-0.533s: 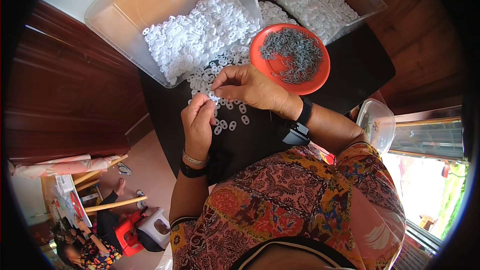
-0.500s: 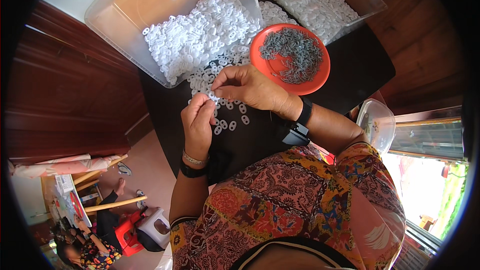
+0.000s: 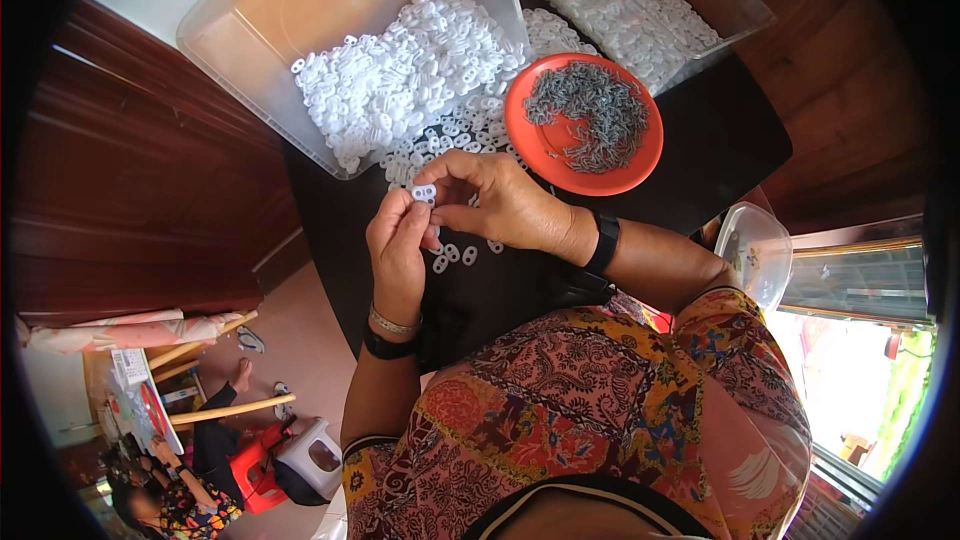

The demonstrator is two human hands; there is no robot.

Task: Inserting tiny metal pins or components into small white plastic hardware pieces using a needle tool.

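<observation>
Over the near edge of the loose pile, my left hand (image 3: 397, 245) pinches small white two-hole plastic pieces (image 3: 424, 194) between thumb and fingers. At least two seem to be held together, one crossing another. My right hand (image 3: 505, 202) meets them from the right, its forefinger curled at their top and its thumb by their lower side. Whether a screw sits in them is too small to tell. Several matching loose pieces (image 3: 469, 255) lie on the dark table (image 3: 540, 290) below my hands. An orange-red plate (image 3: 520, 145) of small grey screws (image 3: 600, 110) stands beyond my right hand.
A clear plastic bin (image 3: 245, 70) tipped toward me spills white pieces at the far left. Another clear bin (image 3: 740, 15) of them stands at the far right. A clear tub (image 3: 755, 255) is beside my right elbow. Another person (image 3: 185, 500) sits at the lower left near stools (image 3: 312, 460).
The held pieces have turned to show their holes more plainly. My right hand has shifted slightly nearer me, its forefinger and thumb wider apart, and its wrist has rolled.
</observation>
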